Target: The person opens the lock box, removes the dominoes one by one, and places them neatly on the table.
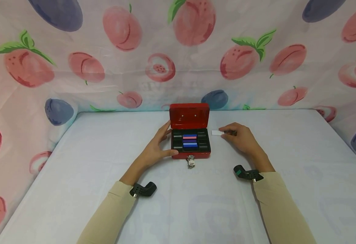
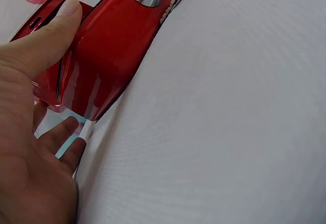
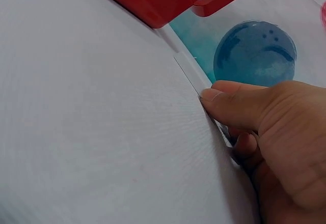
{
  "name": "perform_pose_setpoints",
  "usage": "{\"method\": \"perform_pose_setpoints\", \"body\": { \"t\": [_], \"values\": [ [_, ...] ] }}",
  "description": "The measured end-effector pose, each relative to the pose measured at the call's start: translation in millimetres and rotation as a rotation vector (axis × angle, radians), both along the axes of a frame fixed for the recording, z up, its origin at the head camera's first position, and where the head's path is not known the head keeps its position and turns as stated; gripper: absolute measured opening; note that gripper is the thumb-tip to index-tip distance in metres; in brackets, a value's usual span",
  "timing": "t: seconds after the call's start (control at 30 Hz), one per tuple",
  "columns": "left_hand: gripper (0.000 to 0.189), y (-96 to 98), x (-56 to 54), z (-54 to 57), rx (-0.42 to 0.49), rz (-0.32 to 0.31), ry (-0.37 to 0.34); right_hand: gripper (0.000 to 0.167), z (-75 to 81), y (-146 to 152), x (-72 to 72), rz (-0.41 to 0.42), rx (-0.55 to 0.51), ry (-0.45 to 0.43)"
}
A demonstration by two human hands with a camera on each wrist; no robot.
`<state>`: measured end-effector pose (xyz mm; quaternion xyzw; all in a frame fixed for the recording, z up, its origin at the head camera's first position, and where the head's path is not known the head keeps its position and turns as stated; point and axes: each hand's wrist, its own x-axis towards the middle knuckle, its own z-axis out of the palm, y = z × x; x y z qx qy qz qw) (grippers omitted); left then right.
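Note:
A red cash box (image 1: pixel 195 155) stands on the white-covered table with its lid (image 1: pixel 189 116) raised. Inside is a black tray (image 1: pixel 178 133) with blue, pink and purple strips (image 1: pixel 190 141) lying in its middle section. My left hand (image 1: pixel 154 149) spans the box's left side, thumb on the front corner and fingers spread toward the lid's hinge. To the right of the box, my right hand (image 1: pixel 241 138) pinches a small flat white piece (image 1: pixel 217 133) between thumb and fingers, low over the cloth. A dark object (image 1: pixel 232 132) shows under those fingers, partly hidden.
A silver lock (image 1: pixel 190 157) with a key in it sits on the box's front, and keys (image 1: pixel 191 165) hang from it. Behind the table rises a fruit-printed cloth (image 1: pixel 104 91). Each wrist wears a black camera band (image 1: pixel 143 189).

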<state>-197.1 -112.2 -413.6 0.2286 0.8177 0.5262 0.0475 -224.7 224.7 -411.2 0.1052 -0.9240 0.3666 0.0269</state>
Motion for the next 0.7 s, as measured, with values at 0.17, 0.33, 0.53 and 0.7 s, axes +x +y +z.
{"method": "perform_pose_setpoints", "body": {
  "t": [0.17, 0.33, 0.53, 0.7],
  "values": [
    [0.101, 0.1, -0.2, -1.8, -0.003, 0.002, 0.001, 0.025, -1.3, 0.3, -0.1, 0.002, 0.003, -0.002],
    [0.101, 0.5, -0.1, -2.5, 0.002, 0.0, 0.003, 0.025, -2.0, -0.3, -0.1, -0.003, 0.01, -0.006],
    [0.101, 0.2, 0.2, -2.9, 0.009, -0.003, 0.005, 0.025, -2.1, -0.7, 0.0, -0.004, 0.019, -0.002],
    [0.101, 0.1, 0.1, -3.2, 0.015, -0.005, 0.003, 0.025, -1.3, -0.7, 0.2, -0.004, 0.018, 0.002]
  ]
}}
